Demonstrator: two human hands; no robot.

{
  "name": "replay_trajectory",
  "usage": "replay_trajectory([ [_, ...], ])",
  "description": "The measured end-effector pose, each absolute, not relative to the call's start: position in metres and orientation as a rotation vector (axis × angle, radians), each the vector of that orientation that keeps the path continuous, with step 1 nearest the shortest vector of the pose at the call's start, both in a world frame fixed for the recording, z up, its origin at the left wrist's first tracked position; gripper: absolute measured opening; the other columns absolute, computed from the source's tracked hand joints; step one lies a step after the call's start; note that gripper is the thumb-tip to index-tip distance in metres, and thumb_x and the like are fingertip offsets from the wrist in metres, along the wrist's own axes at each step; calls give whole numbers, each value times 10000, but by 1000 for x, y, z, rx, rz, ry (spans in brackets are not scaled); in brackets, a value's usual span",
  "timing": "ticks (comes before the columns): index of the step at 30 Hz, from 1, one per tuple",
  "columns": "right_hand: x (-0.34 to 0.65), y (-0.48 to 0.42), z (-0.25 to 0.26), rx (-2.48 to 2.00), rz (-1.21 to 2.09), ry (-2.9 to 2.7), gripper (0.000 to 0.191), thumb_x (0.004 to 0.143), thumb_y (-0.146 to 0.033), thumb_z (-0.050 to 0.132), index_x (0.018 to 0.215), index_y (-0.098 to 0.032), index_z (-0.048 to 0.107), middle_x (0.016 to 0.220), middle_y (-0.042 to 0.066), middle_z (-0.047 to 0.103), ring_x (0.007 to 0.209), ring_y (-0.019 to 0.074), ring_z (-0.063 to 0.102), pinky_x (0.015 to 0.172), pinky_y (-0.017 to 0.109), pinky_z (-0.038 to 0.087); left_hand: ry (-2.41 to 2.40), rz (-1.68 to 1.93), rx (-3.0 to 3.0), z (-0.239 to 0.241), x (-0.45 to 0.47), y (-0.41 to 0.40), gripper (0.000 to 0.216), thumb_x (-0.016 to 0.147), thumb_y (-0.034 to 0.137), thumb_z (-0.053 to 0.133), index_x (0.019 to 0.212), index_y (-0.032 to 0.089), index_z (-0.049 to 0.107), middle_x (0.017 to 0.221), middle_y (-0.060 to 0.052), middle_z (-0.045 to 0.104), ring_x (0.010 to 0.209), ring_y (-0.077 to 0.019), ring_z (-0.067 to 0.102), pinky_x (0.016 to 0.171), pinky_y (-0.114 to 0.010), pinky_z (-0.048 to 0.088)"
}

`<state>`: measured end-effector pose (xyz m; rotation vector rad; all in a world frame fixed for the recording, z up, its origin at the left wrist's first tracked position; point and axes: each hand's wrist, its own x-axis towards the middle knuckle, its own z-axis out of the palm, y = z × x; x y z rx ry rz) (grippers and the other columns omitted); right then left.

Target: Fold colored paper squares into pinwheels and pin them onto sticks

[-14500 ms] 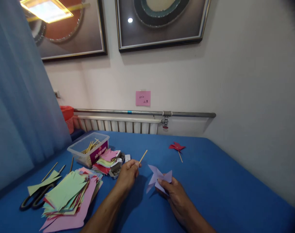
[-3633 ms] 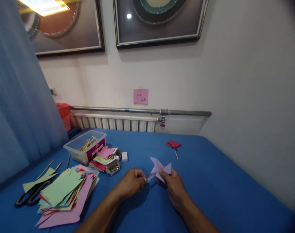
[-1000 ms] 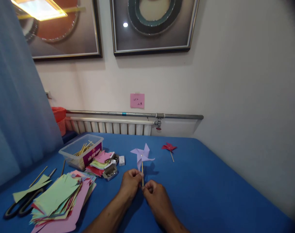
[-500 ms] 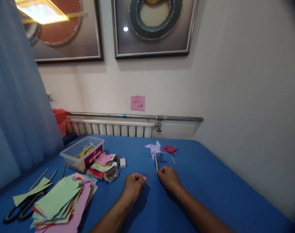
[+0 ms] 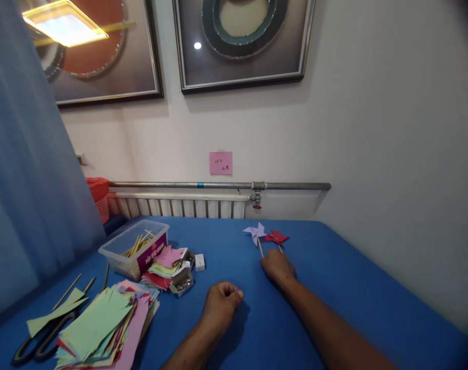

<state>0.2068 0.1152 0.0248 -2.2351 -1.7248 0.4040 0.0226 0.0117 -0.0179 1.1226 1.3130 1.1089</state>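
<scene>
My right hand (image 5: 279,265) has its fingers closed round the lower stick of a lilac paper pinwheel (image 5: 256,233), whose blades point up toward the wall. Just beside it a red paper pinwheel (image 5: 276,237) lies on the blue table (image 5: 222,252), its stick partly hidden behind my right hand. My left hand (image 5: 221,303) rests above the table nearer to me, fingers curled and thumb tip against the index finger, with nothing visible in them.
On the left stand a clear plastic box (image 5: 131,241) of wooden sticks, a stack of cut paper (image 5: 98,318), black-handled scissors (image 5: 44,344), small boxes of metal pins (image 5: 182,282) and a little white box (image 5: 200,262). A blue curtain (image 5: 29,169) hangs there. A pipe (image 5: 172,184) runs along the wall.
My right hand has moved away from me and to the right with the lilac pinwheel, which is now close beside the red one. My left hand has shifted slightly right, still curled.
</scene>
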Motion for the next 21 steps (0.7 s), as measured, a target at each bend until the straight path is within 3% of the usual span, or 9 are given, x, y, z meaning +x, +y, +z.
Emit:
replay_trajectory([
  [12, 206, 114, 25, -2277, 295, -1808, 351, 965, -238, 503, 1146, -109, 774, 1194, 251, 763, 1163, 353, 724, 881, 377, 538, 1302, 1066, 1160, -19, 19, 14, 380, 626, 525, 761, 632, 201, 562, 482, 63, 458, 402, -76, 353, 442, -250, 244],
  [21, 208, 105, 18, -2219, 196, -1869, 396, 1016, -356, 480, 1177, -93, 729, 1172, 248, 765, 1151, 358, 722, 881, 389, 526, 1286, 1082, 1171, -21, 19, 14, 325, 637, 479, 731, 622, 203, 560, 485, 61, 469, 405, -74, 356, 452, -250, 250],
])
